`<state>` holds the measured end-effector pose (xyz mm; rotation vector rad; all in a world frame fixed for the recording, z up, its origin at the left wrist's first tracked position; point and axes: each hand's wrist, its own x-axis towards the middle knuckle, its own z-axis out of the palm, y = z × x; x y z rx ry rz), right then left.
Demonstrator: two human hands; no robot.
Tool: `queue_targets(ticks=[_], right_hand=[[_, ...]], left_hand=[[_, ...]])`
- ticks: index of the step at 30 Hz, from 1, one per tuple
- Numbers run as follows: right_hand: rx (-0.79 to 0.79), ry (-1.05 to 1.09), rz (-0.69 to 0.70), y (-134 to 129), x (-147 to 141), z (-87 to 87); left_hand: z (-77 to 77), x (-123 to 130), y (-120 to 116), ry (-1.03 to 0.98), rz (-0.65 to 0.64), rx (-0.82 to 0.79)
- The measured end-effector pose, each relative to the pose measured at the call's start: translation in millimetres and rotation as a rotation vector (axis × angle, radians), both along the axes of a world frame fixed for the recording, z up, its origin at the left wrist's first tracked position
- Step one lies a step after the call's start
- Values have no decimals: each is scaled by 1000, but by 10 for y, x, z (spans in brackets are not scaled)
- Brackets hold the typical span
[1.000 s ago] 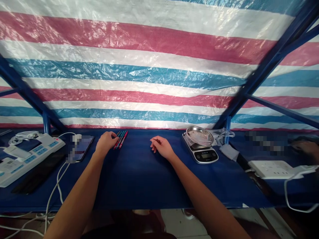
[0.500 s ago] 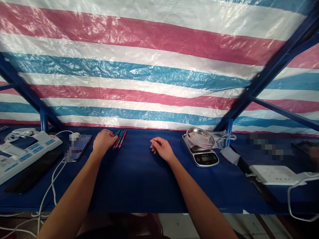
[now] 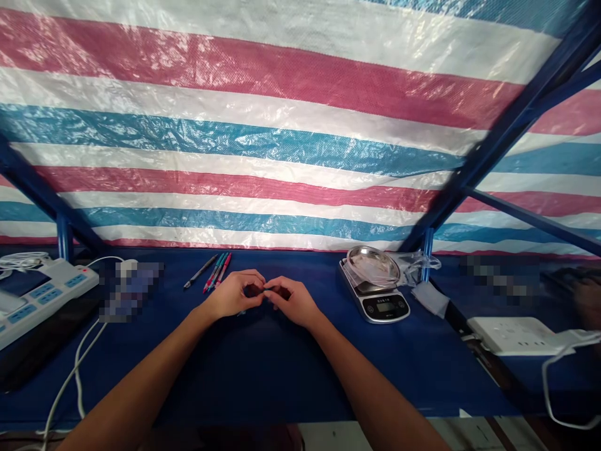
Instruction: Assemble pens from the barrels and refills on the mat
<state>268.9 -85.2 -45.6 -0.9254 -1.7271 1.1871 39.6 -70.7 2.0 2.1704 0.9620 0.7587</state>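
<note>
Over the middle of the blue tabletop, my left hand point(image 3: 233, 296) and my right hand point(image 3: 297, 302) meet fingertip to fingertip. Both are closed in a pinch around something small and dark, mostly hidden by the fingers. A small pale bit shows just below my left fingers, too unclear to name. Just beyond my left hand lie several pens point(image 3: 216, 272) side by side, with teal and pink-red barrels. A dark grey pen point(image 3: 200, 272) lies at a slant to their left, apart from them.
A digital scale point(image 3: 384, 307) with a metal bowl point(image 3: 373, 266) stands to the right, beside a clear plastic bag point(image 3: 417, 262). White power strips point(image 3: 51, 291) and cables are at the left; a white socket block point(image 3: 511, 335) is at the right. Striped sheeting point(image 3: 282, 144) hangs behind.
My left hand has moved right, away from the pens, to meet my right hand, which has shifted slightly left. The dark grey pen now shows fully. The camera view has shifted slightly.
</note>
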Motion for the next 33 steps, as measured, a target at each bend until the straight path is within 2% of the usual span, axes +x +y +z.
queue_targets(ticks=[3, 7, 14, 17, 23, 29, 33], right_hand=[[-77, 57, -78, 26, 11, 2], [-165, 163, -89, 108, 15, 41], [-243, 475, -358, 199, 157, 135], [-284, 531, -355, 140, 186, 183], [-295, 488, -251, 40, 75, 214], [-263, 396, -253, 108, 29, 109], [-147, 379, -273, 160, 40, 16]], left_hand=[[-18, 38, 8, -61, 40, 39], [-68, 3, 60, -103, 63, 21], [-287, -117, 251, -252, 289, -304], [-299, -56, 242, -372, 284, -406], [-311, 155, 117, -554, 135, -471], [-384, 187, 155, -695, 203, -583], [-387, 198, 178, -710, 230, -617]])
